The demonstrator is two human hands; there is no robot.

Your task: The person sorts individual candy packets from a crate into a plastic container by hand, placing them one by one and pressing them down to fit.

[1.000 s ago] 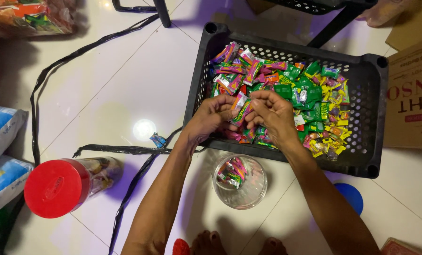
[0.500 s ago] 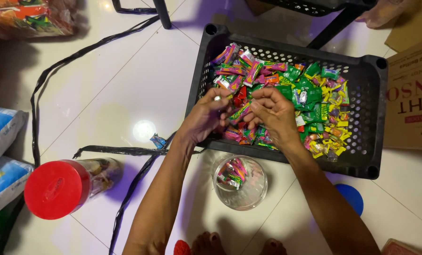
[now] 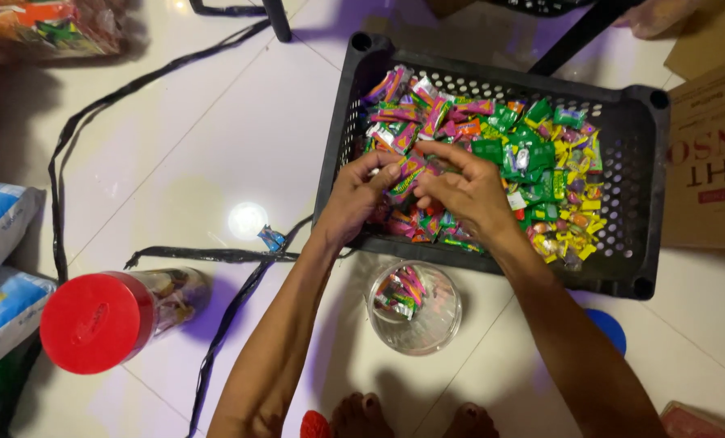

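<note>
White tiled floor [image 3: 176, 138], black crate [image 3: 654, 186] heaped with wrapped candies [image 3: 533, 154].
Left hand [image 3: 358, 199] and right hand [image 3: 464, 191], fingers pinched on candies inside it; clear jar [image 3: 415, 308] just beside holds a few.

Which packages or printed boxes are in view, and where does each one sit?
Cardboard box: right edge, brown with red print.
Blue-and-white bags: left edge, two stacked, soft.
Clear bag of colourful packets: top left corner.
Red-lidded clear jar: lower left, on its side.
Wrapped candies: in the black crate, pink, green, yellow; both hands in them.
</note>
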